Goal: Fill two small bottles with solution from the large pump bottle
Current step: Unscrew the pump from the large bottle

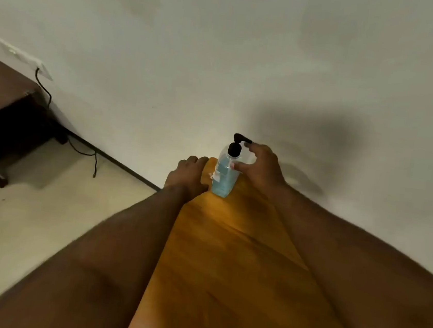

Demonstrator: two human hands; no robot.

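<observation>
The clear plastic pump bottle, part-filled with blue liquid and capped with a black pump head, stands upright at the far end of the orange wooden table, close to the white wall. My right hand grips the bottle's upper body, thumb against its side, one finger at the pump spout. My left hand rests beside the bottle on the table's far edge, fingers bent over it; whether it holds anything, I cannot tell.

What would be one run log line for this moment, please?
right hand: grips pump bottle | left hand: rests on table | small bottles: not seen
</observation>
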